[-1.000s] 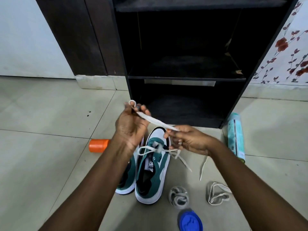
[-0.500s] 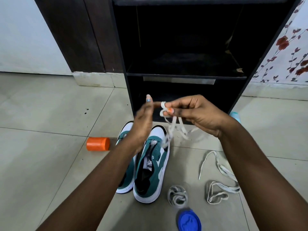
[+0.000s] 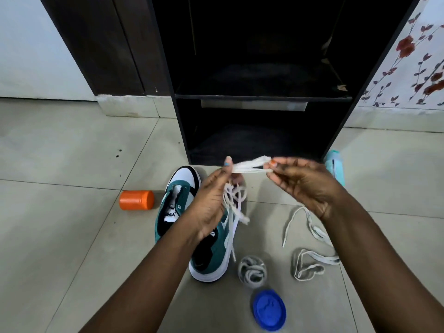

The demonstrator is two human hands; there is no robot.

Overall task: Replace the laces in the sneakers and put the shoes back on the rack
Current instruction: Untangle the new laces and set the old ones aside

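Both hands are raised in front of the rack (image 3: 259,98), stretching a short doubled length of white lace (image 3: 249,164) between them. Left hand (image 3: 211,203) pinches one end between thumb and fingertips; right hand (image 3: 305,181) pinches the other end, fingers curled. More of the lace hangs in loops just under the left hand, over the sneakers (image 3: 211,248), which stand side by side on the floor (image 3: 60,236) below that hand. Below the right hand lies a loose lace (image 3: 310,236); a coiled lace (image 3: 252,270) sits between the wrists, with a blue lid (image 3: 269,310) nearer the person. An orange cap (image 3: 137,200) lies left of the left hand, a teal bottle (image 3: 335,168) just beyond the right hand.
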